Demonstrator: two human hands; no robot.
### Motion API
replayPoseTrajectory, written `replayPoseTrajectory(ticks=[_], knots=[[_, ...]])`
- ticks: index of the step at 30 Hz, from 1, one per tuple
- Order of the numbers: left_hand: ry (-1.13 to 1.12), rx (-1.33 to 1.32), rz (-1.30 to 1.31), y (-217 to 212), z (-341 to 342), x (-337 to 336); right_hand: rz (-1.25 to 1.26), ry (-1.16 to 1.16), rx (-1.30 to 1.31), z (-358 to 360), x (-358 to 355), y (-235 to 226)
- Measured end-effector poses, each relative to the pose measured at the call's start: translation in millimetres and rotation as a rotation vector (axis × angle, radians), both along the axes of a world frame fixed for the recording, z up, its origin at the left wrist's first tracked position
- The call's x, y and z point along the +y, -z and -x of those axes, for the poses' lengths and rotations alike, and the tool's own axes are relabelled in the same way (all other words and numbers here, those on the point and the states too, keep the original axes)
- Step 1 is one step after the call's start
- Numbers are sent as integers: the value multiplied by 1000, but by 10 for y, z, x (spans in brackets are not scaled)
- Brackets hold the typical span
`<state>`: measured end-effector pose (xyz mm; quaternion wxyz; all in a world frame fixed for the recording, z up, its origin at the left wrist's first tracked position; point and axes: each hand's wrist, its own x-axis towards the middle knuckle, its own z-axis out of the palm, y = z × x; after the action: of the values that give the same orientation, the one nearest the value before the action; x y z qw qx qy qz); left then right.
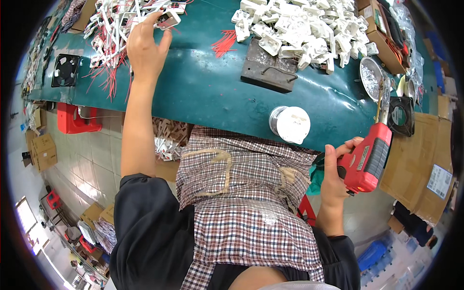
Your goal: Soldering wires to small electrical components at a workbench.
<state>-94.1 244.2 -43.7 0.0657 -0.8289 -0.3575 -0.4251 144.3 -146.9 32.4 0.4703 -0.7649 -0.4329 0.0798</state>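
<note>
Left fingers (149, 23) pinch a white housing (171, 20) over a green surface (203, 82); right fingers (344, 148) grip a red soldering gun (368, 158).

Green table (203, 92), wired white pieces (115, 37), white casings (309, 29), spool (294, 125)

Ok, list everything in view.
Table: one, green, top
Plastic parts: many, white, upper right
Wired pieces: many, white, upper left
Wires: several, red, top centre
Block: one, grey, top centre
Spool: one, white, table edge
Dish: one, silver, right
Fans: two, black, either side
Stool: at least one, red, left
Cartons: several, brown, both sides
Apron: one, checked, centre
Piece: one, white, left hand
Tool: one, red-black, right hand
Left hand: one, bare, upper left
Right hand: one, bare, right
</note>
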Motion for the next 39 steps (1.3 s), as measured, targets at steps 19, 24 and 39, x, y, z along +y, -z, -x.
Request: replayPoseTrajectory(ticks=[19, 24, 39], knots=[[425, -168, 362, -776, -1015, -2039, -301, -56, 542, 236, 750, -257], [376, -194, 434, -726, -1079, -2234, -305, 31, 610, 277, 762, -215], [411, -199, 248, -596, -1082, -2322, -332, 170, 680, 371, 783, -315]])
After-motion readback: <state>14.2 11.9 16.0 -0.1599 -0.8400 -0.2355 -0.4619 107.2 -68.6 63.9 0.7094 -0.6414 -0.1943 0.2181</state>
